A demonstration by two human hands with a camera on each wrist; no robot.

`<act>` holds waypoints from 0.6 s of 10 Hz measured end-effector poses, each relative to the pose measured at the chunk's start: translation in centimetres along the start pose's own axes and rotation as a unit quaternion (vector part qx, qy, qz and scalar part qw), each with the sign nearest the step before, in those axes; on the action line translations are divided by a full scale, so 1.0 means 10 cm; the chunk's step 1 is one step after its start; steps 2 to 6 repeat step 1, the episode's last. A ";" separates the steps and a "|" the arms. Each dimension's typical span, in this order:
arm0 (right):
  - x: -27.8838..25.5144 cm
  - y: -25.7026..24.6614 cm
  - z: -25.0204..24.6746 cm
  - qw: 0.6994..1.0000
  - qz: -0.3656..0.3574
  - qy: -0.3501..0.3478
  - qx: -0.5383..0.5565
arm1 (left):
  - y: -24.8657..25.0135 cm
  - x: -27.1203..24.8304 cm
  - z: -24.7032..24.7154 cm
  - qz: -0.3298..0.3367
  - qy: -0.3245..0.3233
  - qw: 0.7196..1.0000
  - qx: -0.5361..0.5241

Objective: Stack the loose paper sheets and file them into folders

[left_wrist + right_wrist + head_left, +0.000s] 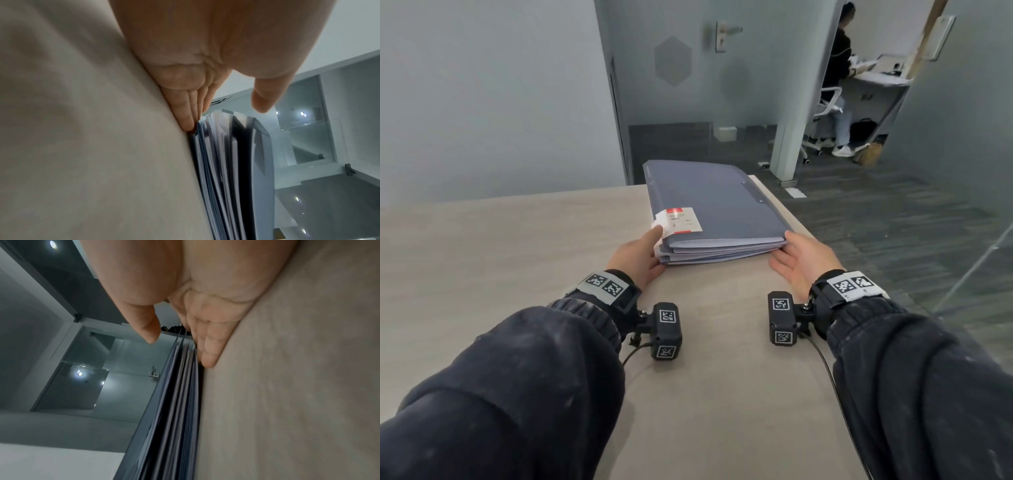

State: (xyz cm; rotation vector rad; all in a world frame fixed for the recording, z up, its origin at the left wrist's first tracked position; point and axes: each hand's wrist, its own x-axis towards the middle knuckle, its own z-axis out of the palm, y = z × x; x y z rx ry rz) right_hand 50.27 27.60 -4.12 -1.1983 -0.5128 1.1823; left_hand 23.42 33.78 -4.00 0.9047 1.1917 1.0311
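At frame centre, my flat left hand (pixel 640 253) and right hand (pixel 803 258) flank the floppy, heavy folder stack (pixel 712 209); I'd lift beneath its corners.

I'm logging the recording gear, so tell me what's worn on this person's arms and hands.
Both arms wear dark navy sleeves with gathered cuffs. Each wrist has a black strap with a grey band of square coded markers, plus a black box camera with similar markers and a thin black cable. The left hand and right hand are bare.
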 end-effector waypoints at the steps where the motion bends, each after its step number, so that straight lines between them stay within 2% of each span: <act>1: -0.17 0.07 -0.01 0.998 0.001 0.037 -0.047 | -0.04 -0.25 -0.08 -0.009 -0.040 0.999 -0.027; 6: -0.17 0.07 -0.01 0.998 0.001 0.037 -0.047 | -0.04 -0.25 -0.08 -0.009 -0.040 0.999 -0.027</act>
